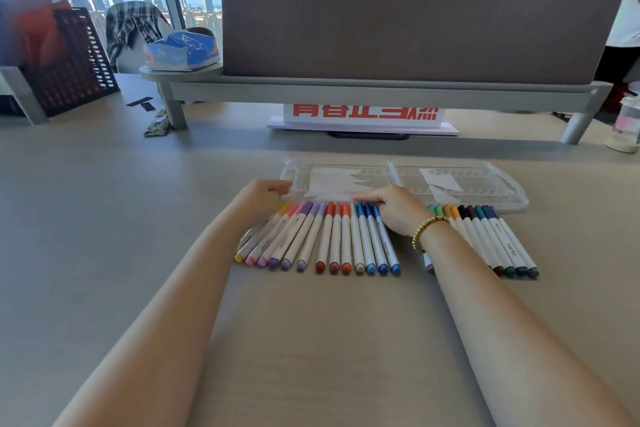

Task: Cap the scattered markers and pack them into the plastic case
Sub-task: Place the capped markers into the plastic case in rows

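Observation:
A row of capped white-bodied markers [332,239] lies side by side on the desk, yellow and pink at the left, then purple, red, orange and blue. A second group [491,239] in green, orange, brown and dark teal lies to the right. Just behind them the clear plastic case [485,184] lies open and flat, its two halves side by side with paper scraps inside. My left hand [261,199] rests over the far ends of the yellow and pink markers, fingers toward the case edge. My right hand [394,206], with a gold bead bracelet, lies flat on the blue markers' caps.
A grey fabric divider [415,31] on a raised shelf stands behind the case, with a white sign with red characters [363,118] under it. A dark mesh basket [69,62] is at far left, a cup [627,128] at far right. People stand in the background.

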The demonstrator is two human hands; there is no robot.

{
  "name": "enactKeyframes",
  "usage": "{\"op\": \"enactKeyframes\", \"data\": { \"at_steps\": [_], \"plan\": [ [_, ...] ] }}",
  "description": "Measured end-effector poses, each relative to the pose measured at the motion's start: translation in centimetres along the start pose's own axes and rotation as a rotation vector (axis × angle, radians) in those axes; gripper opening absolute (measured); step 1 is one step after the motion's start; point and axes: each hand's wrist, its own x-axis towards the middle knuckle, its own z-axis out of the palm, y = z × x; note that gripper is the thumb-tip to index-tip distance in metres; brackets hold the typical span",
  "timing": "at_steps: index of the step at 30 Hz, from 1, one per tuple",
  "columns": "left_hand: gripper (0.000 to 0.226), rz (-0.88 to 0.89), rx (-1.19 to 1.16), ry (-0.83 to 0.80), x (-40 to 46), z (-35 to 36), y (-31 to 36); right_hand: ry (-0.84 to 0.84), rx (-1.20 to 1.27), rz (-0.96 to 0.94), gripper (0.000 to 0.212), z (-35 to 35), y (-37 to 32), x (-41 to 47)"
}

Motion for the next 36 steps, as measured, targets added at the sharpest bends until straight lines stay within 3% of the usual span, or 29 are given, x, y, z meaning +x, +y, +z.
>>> {"op": "enactKeyframes", "data": {
  "at_steps": [2, 5, 8, 11, 15, 24, 32, 36],
  "plan": [
    [0.049, -0.054, -0.185, 0.045, 0.4, -0.7, -0.3, 0.014, 0.049, -0.003, 0.046, -0.1, 0.1, 0.3],
    [0.041, -0.086, -0.277, 0.154, 0.4, -1.3, -1.1, 0.067, 0.111, -0.009, 0.042, 0.0, -0.1, 0.2],
    [0.024, -0.087, -0.084, 0.189, 0.2, -1.8, -2.3, 0.171, 0.125, -0.024, 0.038, 0.0, -0.8, -0.2],
    [0.013, -0.08, 0.176, 0.05, -0.4, -2.0, -2.4, 0.309, 0.126, -0.07, 0.03, 0.1, -2.7, -0.5],
    [0.027, -0.055, 0.346, -0.114, -1.2, -2.0, -1.8, 0.177, 0.068, -0.131, 0.023, 1.7, -6.7, -1.1],
    [0.03, -0.028, 0.372, -0.091, -1.8, -2.6, -2.3, 0.029, -0.148, -0.205, 0.038, 4.9, -10.1, -2.5],
    [0.038, -0.103, 0.47, -0.16, -2.2, -3.3, -1.9, 0.025, -0.2, -0.18, 0.031, 3.7, -9.5, -2.4],
    [0.031, -0.109, 0.524, -0.184, -2.1, -3.0, -1.5, 0.042, -0.226, -0.163, 0.031, 3.8, -9.8, -2.1]
  ]
}}
